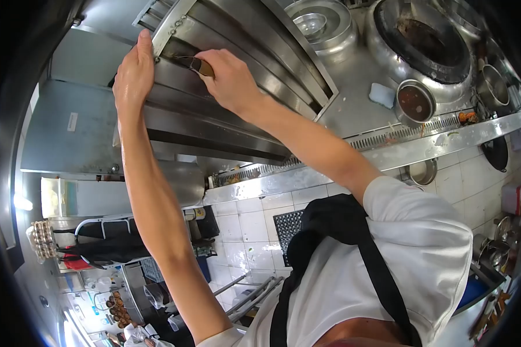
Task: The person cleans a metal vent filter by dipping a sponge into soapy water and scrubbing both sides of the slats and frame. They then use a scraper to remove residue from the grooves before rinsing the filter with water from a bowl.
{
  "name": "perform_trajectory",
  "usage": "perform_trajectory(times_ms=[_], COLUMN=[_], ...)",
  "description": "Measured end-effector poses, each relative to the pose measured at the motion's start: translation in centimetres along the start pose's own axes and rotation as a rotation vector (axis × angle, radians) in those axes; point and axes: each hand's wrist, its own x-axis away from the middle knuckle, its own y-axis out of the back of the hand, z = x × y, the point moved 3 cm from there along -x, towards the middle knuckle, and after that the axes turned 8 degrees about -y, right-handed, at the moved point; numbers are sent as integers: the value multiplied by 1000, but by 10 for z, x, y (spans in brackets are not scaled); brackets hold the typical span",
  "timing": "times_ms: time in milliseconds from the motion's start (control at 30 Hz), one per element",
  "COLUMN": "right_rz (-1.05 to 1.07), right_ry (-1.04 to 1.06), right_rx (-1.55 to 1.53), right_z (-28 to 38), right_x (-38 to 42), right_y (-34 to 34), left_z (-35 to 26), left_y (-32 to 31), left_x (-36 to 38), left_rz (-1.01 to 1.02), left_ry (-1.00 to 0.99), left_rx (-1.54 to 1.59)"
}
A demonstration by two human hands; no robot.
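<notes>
A large slatted stainless-steel hood filter stands tilted over the steel counter in front of me. My left hand grips its left frame edge, with the thumb stretched upward along the rim and the other fingers hidden behind it. In my right hand is a small tool with a brown handle. Its thin dark end reaches into a groove between the slats, close to the left frame. I cannot make out exactly what kind of tool it is.
Right of the filter, a white sponge lies beside a steel pot of brown liquid. Beyond them sits a wok burner. A slotted drain channel follows the counter's front edge. A black mat lies on the tiled floor.
</notes>
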Motion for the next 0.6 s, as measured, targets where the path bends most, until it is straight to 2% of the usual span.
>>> perform_trajectory(times_ms=[33,67,133,267,333,367,433,500,600], right_rz=[-32,-35,217,328,386,381,222,239,35], right_ry=[-108,-109,-445,-341,-484,-480,-433,-478,-516], right_rx=[-17,-13,-88,34,26,29,160,134,22], right_z=[5,9,8,6,7,7,-1,-8,-18], right_x=[2,-2,-18,-36,-32,-23,10,41,78], right_y=[2,6,7,9,16,16,19,20,27], left_z=[1,1,3,3,4,4,2,-1,5], left_y=[-1,-1,0,-3,-1,-1,-1,1,-1], left_x=[1,1,-1,-2,-3,-2,1,4,-1], left_rz=[3,0,-13,-28,-36,-31,-24,-53,-20], left_ry=[0,-2,-1,-33,-40,-36,-31,-1,-3], left_rx=[2,-11,-18,-10,-5,-16,-23,-24,-19])
